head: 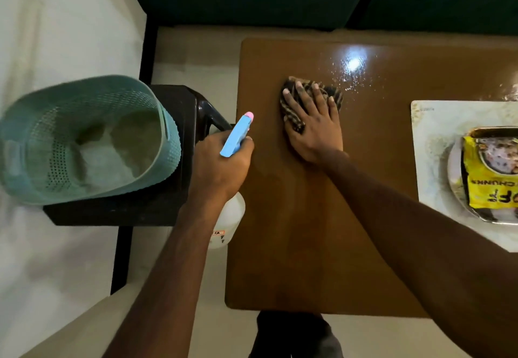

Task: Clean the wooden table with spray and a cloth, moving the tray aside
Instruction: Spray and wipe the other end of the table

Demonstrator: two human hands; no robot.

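Head view: right hand [314, 125] lies flat, fingers spread, pressing the striped cloth [294, 105] onto the table [294, 231] near its far left part. Wet droplets [353, 71] glisten just beyond the cloth. Left hand [221, 164] is closed around the spray bottle [234, 139], held at the table's left edge, nozzle pointing away. Tray [431, 139] sits at the table's right side, carrying a yellow packet [487, 178]. Teal basket [84, 139] rests on a dark stool [157, 206] left of the table.

Dim, warm indoor light; an overhead glare spot shines on the wet table [280, 231], edges bowed by wide-angle distortion.
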